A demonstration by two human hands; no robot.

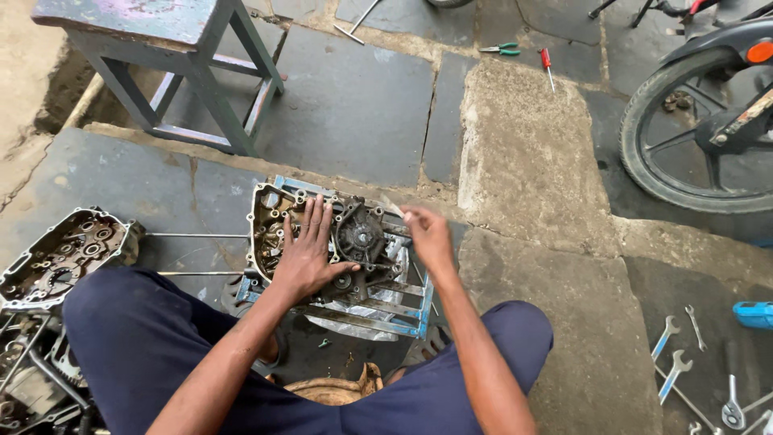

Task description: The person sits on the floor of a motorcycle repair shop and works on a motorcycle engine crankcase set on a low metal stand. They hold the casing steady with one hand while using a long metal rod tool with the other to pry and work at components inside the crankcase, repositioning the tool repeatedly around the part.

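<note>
Pressing left hand [306, 254] flat, fingers spread, on engine case [334, 242] sitting on blue frame [403, 310] on stone floor [531, 161] between the knees. Right hand [427, 235] at case's right edge, fingers pinched on something small, can't tell what. Second case half [64, 256] off left, spanners [672, 354] off right, stool [173, 64] behind.

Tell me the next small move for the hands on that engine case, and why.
Probably bring the right hand down onto the engine case. The left hand lies flat on it, bracing it on the blue frame, while the right hovers at its right edge, fingers pinched.
</note>
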